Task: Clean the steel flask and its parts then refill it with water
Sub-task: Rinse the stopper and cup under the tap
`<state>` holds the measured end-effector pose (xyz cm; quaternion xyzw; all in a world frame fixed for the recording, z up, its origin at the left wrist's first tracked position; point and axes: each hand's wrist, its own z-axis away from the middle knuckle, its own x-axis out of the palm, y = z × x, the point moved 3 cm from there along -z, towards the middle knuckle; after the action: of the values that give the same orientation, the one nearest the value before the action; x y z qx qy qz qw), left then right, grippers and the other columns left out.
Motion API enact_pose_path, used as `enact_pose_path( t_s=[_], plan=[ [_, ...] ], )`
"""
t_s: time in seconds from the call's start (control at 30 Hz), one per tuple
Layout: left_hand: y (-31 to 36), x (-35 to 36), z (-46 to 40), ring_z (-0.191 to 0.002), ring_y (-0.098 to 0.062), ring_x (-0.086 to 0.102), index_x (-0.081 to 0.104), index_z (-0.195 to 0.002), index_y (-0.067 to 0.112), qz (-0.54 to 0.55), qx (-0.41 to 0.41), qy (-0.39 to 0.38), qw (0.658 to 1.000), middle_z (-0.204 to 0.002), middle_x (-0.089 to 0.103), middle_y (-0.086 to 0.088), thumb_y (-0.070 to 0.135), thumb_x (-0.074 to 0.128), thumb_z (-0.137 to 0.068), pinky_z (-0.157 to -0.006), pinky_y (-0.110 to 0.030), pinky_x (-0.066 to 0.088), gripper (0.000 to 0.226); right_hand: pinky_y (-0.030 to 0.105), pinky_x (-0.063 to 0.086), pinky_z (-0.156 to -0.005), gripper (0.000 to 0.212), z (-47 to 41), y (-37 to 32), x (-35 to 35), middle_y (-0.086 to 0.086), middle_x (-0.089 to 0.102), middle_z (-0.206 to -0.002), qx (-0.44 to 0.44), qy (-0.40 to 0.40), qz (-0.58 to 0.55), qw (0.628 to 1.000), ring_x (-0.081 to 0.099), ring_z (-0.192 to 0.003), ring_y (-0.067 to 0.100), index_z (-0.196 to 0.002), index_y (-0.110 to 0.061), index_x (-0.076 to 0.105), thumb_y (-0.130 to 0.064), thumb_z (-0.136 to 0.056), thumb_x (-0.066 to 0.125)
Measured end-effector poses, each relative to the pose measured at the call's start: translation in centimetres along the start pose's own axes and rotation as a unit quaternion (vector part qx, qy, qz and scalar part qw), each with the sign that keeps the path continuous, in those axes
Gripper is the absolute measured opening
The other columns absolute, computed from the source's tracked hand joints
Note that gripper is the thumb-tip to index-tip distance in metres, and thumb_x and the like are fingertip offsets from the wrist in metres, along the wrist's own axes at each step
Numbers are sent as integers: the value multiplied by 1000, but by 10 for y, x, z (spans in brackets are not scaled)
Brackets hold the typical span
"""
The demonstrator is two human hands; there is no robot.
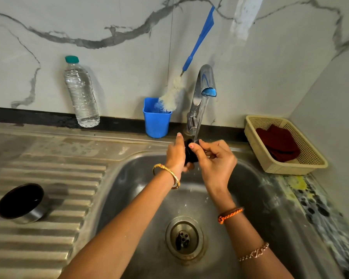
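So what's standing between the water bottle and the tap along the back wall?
In the head view, a blue cup holding a bottle brush stands between the water bottle and the tap, closer to the tap.

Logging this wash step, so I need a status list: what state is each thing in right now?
Tap: running.
Black flask part: under the stream, held by both hands.
Left hand: gripping the part.
Right hand: pinching the part.
Steel cap: open side up on the drainboard.
Water bottle: capped, upright.
Bottle brush: standing in the blue cup.
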<state>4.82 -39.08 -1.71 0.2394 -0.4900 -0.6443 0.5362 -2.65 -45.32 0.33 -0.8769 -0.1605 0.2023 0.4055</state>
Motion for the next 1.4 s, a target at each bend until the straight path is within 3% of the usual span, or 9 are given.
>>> enact_pose_path(
  t_s=[0.23,0.53,0.73,0.9,1.0,1.1,1.17,1.27,1.4],
  plan=[
    [-4,7,7,-75,-18,61,57,-102,13,169,-102,-100,975,-88,63,-7,47,40,-95,-52,-25,52,38,29,28,-99,44,-14,16,20,6,46,-133,131,-230,89,960,35,-123,21,-137,-26,42,-39,-96,30],
    [-12,-18,3,-26,-8,42,59,-43,16,114,-180,-101,972,-34,45,2,57,36,-92,-32,-10,31,69,30,4,-116,52,-4,-2,26,9,38,-146,-291,-390,152,860,16,-139,13,-139,-6,40,-26,-92,26],
    [7,0,-6,-25,-6,37,56,-85,15,51,-61,-59,995,-45,47,2,53,33,-95,-29,-7,20,45,20,32,-108,37,-1,15,17,-1,53,-127,-110,-141,-80,981,44,-125,-1,-123,-5,51,0,-87,49],
    [17,9,2,-54,-10,54,44,-91,26,-78,174,-45,981,-82,54,-4,37,35,-99,-38,-14,37,16,15,54,-72,30,-3,26,6,-9,71,-74,230,44,-241,942,66,-71,-1,-81,-13,70,16,-75,63],
    [23,16,6,-103,-19,50,49,-113,22,-337,357,-89,867,-119,44,-3,21,44,-97,-84,-24,43,17,21,51,-67,24,-5,34,9,2,65,-72,384,0,-336,860,61,-69,11,-83,-8,63,12,-84,51],
    [14,27,14,-99,-27,41,50,-123,18,-564,515,-53,643,-133,39,-1,14,53,-91,-85,-33,41,33,35,43,-93,25,-3,36,15,13,62,-92,501,-54,-486,714,58,-93,24,-101,-5,60,-12,-93,37],
    [13,25,17,-98,-31,45,48,-127,15,-585,553,-35,592,-135,42,-6,13,57,-88,-81,-37,48,41,37,39,-99,36,-8,39,13,14,62,-97,518,-45,-487,702,56,-100,26,-109,-5,60,-28,-96,35],
    [10,13,10,-119,-24,41,26,-142,12,-500,445,-107,735,-140,33,-8,19,45,-96,-97,-32,42,50,37,42,-96,42,-11,35,14,17,62,-107,514,-90,-415,745,56,-107,28,-114,-6,59,-36,-99,33],
    [11,-2,16,-89,-22,60,44,-112,11,-277,399,-18,874,-94,57,-3,26,35,-99,-72,-23,50,22,28,46,-66,42,-16,17,17,1,64,-73,229,-139,-66,961,60,-71,13,-75,-20,62,-34,-100,31]
  ],
)
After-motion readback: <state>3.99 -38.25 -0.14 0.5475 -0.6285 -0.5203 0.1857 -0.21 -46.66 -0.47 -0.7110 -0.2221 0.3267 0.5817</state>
